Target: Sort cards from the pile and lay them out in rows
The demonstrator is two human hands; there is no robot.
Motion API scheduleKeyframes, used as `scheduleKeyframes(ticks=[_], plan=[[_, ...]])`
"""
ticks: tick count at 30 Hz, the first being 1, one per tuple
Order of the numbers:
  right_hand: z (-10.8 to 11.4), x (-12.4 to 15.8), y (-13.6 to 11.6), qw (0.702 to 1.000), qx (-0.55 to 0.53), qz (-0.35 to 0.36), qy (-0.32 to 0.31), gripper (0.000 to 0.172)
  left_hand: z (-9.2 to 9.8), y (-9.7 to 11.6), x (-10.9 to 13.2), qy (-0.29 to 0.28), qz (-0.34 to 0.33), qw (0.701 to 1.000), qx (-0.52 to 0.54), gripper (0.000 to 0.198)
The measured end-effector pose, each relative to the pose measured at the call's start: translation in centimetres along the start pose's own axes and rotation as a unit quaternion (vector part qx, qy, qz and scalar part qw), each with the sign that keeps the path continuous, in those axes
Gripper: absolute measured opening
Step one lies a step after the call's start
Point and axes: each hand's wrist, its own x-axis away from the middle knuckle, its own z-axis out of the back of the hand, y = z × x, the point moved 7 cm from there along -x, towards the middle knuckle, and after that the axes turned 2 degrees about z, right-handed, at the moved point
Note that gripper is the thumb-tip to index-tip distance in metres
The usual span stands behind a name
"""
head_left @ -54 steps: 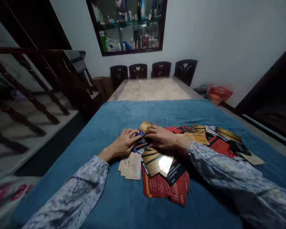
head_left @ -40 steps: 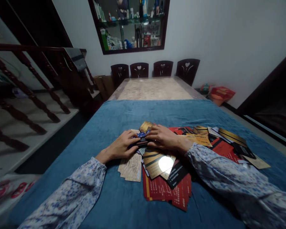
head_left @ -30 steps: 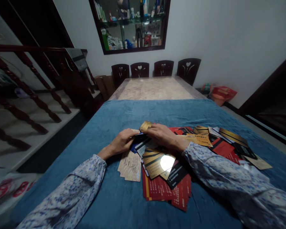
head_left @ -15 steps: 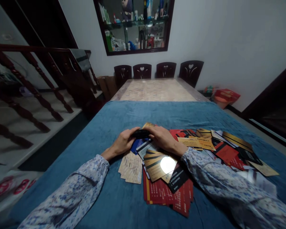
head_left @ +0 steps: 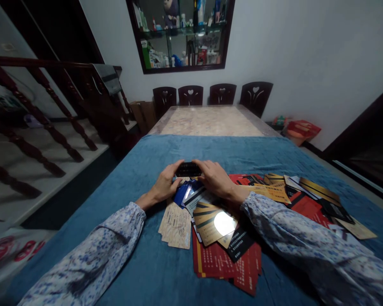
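Note:
Between my two hands is a black card (head_left: 188,169), perhaps a small stack, raised just above the pile. My left hand (head_left: 164,183) grips its left end with thumb and fingers, and my right hand (head_left: 217,178) grips its right end. Blue cards (head_left: 180,194) lie under and just in front of it. Nearer to me are fanned beige cards (head_left: 178,227), gold cards with dark stripes (head_left: 206,225), another black card with white print (head_left: 241,244) and overlapping red cards (head_left: 213,261). A bright reflection hides part of the gold ones.
A second spread of mixed cards (head_left: 306,204) lies right of my right forearm. A blue cloth (head_left: 140,263) covers the near part of the table (head_left: 210,121). Several dark chairs (head_left: 190,95) stand at the far end. At left is a wooden railing (head_left: 51,112).
Both hands have moved slightly away from me and up with the black card. It has tilted, so more of its face shows. The blue cards beneath are more exposed.

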Motion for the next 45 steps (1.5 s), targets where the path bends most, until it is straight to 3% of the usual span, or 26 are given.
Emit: scheduleKeyframes(ticks=[7,15,21,28,45], plan=[[-0.3,-1.8,1.2,0.999,-0.021,-0.021,0.015,0.058,0.1,-1.3,-1.5,0.007,-0.023,1.0,-0.02,0.069],[-0.7,-4.1,3.1,0.998,-0.033,0.021,0.044,0.055,-0.2,-4.8,-4.2,-0.024,-0.004,0.999,-0.028,0.064],[-2.5,-6.7,5.8,1.0,-0.024,-0.005,-0.018,0.055,-1.2,-7.5,-7.1,-0.072,0.029,0.996,-0.036,0.06],[-4.4,-9.0,8.2,0.995,-0.011,-0.063,-0.07,0.052,-2.5,-9.5,-9.9,-0.111,0.023,0.993,-0.045,0.056],[-6.9,-12.3,8.8,0.983,-0.011,-0.125,-0.136,0.047,-3.3,-15.6,-12.2,-0.202,0.109,0.958,-0.17,0.055]])
